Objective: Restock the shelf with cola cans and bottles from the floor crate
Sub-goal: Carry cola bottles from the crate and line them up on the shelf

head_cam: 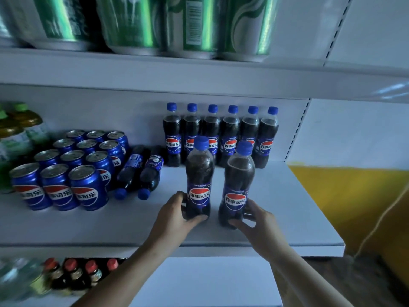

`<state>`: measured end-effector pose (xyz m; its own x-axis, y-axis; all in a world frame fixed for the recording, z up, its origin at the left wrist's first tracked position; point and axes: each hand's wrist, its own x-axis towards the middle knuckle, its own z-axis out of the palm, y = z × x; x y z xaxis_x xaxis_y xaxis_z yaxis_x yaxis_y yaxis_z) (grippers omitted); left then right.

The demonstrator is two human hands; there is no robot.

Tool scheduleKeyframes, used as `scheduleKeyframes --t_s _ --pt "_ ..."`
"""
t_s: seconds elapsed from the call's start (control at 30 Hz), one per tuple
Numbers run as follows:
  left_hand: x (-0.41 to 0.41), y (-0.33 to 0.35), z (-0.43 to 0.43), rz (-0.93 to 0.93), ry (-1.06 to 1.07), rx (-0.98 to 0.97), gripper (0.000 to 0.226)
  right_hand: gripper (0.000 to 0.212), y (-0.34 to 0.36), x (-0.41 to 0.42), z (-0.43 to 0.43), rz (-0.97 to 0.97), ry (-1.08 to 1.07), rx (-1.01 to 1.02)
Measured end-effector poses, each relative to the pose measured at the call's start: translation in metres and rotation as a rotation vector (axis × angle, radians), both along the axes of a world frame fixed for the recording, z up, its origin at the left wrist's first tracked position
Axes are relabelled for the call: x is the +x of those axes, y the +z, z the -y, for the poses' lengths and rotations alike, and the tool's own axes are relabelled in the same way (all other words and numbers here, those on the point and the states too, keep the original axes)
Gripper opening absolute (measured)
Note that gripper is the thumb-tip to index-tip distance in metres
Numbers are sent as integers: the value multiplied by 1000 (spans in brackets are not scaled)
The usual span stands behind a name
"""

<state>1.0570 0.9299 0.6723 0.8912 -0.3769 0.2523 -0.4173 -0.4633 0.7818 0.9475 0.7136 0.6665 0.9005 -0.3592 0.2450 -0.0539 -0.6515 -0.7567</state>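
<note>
The left hand [174,214] curls around the left bottle [199,171], the right hand [257,222] around the right bottle [239,176]. Fingers [195,218] partly hide their bottoms. Blurry small bottles [75,273] below, maybe sauce.

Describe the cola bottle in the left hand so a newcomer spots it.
On the middle white shelf, six upright cola bottles line the back wall. Two more stand in front, held low: the right bottle in the right hand, and yours, the left bottle, in the left hand, nearer the two bottles lying flat.
</note>
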Motion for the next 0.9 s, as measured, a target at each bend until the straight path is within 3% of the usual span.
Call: scheduleKeyframes --t_s 0.23,0.5,0.67,0.9 --pt "21 -6 3 56 36 23 47 42 2 37 -14 -16 90 25" --pt "62 1 -3 78 72 135 48 50 7 85 -20 -34 124 -26" --pt "81 3 1 152 123 149 76 39 9 116 -24 -118 110 -119" --pt "118 16 1 413 264 543 69 40 18 153 -26 -209 85 -240"
